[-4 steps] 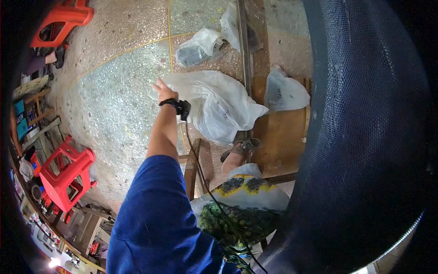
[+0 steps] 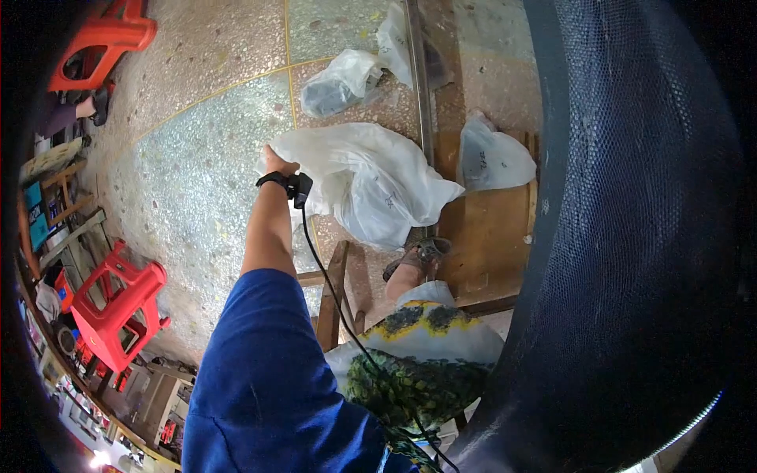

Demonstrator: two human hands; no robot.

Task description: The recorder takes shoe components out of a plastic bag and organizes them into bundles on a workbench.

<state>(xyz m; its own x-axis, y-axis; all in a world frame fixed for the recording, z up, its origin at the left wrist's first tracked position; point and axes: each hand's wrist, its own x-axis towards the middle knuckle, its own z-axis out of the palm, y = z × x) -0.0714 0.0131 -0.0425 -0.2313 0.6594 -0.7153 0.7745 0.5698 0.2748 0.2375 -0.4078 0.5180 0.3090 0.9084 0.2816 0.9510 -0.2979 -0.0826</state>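
My left hand [image 2: 280, 162] reaches out at the end of a blue-sleeved arm, with a black strap and a small device on the wrist. Its fingers are closed at the left edge of a large white plastic bag [image 2: 386, 181], partly hidden by the hand itself. The bag lies crumpled on the speckled floor and has dark marking on it. A black cable [image 2: 327, 272] runs from the wrist device back toward my body. My right hand is out of sight.
Large dark mesh-textured material [image 2: 631, 197] fills the right side. Smaller plastic bags [image 2: 339, 83] [image 2: 493, 162] lie beyond and right. A metal bar [image 2: 418, 79] crosses the floor beside a brown board [image 2: 489, 236]. Red stools [image 2: 118, 307] [image 2: 102, 43] stand left; a wooden frame [image 2: 333, 296] is near my foot.
My left hand has shifted slightly left and turned. Its fingers, spread a moment ago, have closed at the large bag's edge. The cable has swung left with the wrist.
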